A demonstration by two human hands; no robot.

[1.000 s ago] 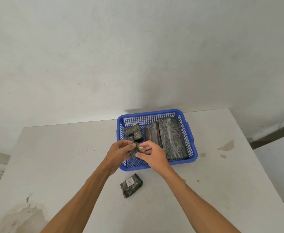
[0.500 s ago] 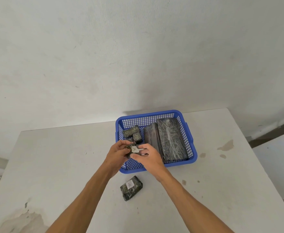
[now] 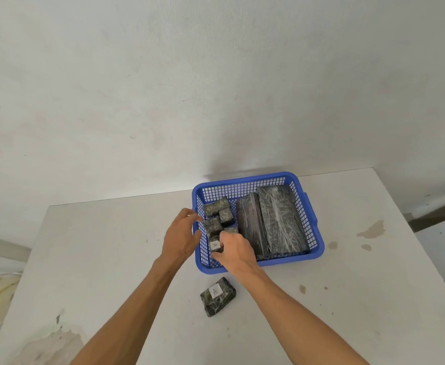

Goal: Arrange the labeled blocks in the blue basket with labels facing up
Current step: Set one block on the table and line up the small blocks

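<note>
Now the small block (image 3: 214, 245), which both hands held together above the near-left corner of the blue basket (image 3: 311, 252) half a second ago, sits low inside that corner with its white "A" label up, so this piece looks all but placed. Only the right hand (image 3: 235, 251) pinches it, thumb and fingers narrowly closed around its near end. Just left of it, the left hand (image 3: 181, 234) has let go and hangs loosely half-open at the basket's rim, holding nothing. Nearer the person than both hands, another labelled block (image 3: 218, 296) lies on the table (image 3: 347, 299), apparently the last one outside.
</note>
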